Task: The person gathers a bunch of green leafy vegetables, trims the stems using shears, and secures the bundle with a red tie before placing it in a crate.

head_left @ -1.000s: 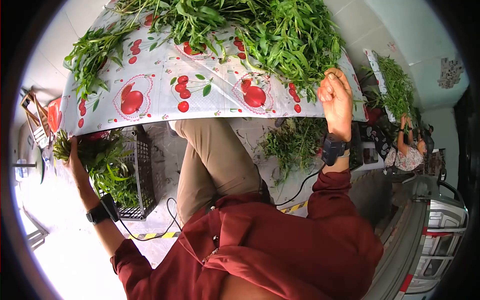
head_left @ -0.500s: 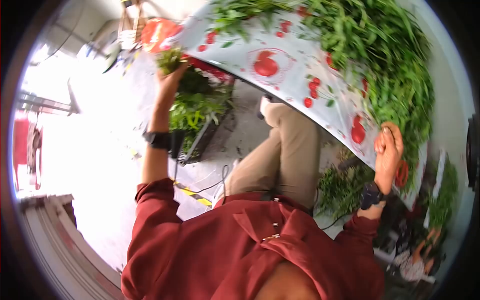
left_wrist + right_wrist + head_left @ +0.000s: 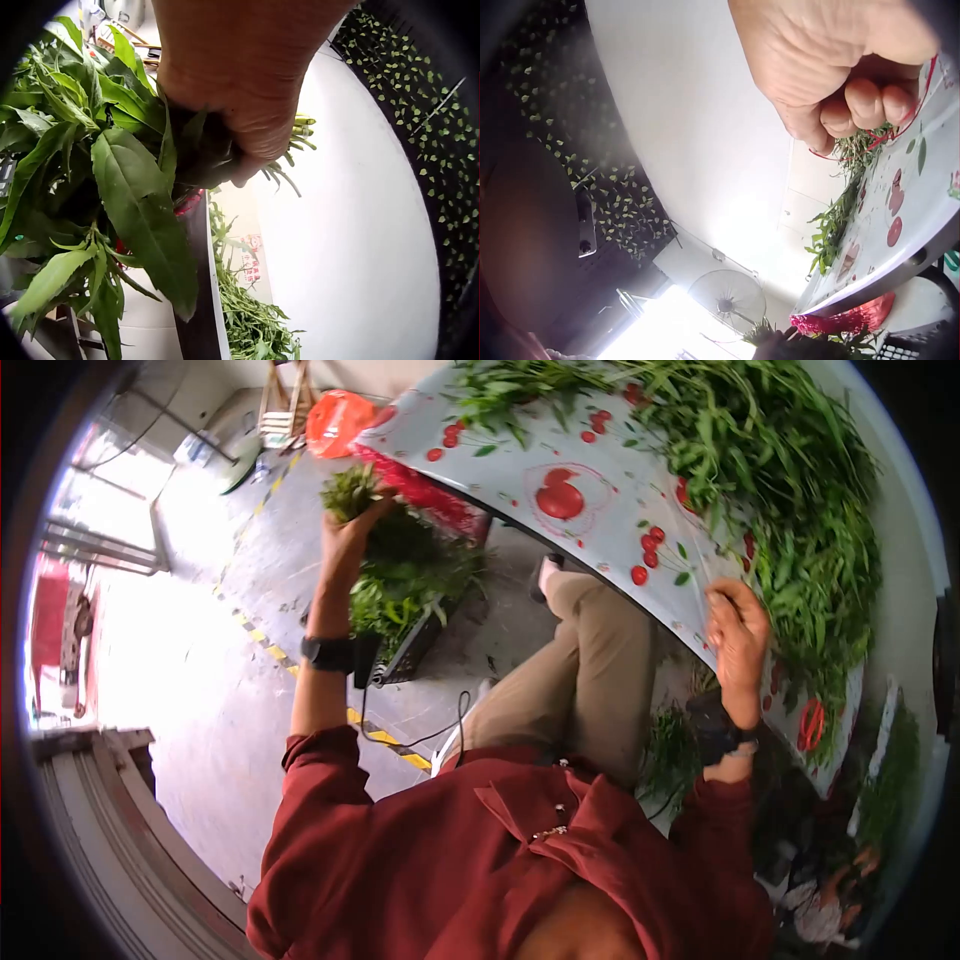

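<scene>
Below the table corner at the left, my left hand [image 3: 345, 540] grips a bunch of leafy greens [image 3: 350, 490]. In the left wrist view its cut stems [image 3: 292, 142] stick out past the fist, while broad serrated leaves [image 3: 131, 180] spread on the other side. My right hand [image 3: 738, 645] is over the table's near edge, its fingers curled in. A thin red string [image 3: 891, 136] runs by its fingertips in the right wrist view, pinched there. A heap of greens [image 3: 760, 480] lies on the cherry-patterned tablecloth [image 3: 510, 460].
A black plastic crate [image 3: 410, 650] with greens stands under my left hand. Red strings [image 3: 811, 725] hang at the table's right side. An orange-red bag [image 3: 340, 425] lies beyond the far corner. Another person [image 3: 825, 905] is at the lower right.
The head view has turned toward the left, so the table now slants to the right. My left hand still holds the bunch by the table corner. My right hand remains curled near the table edge.
</scene>
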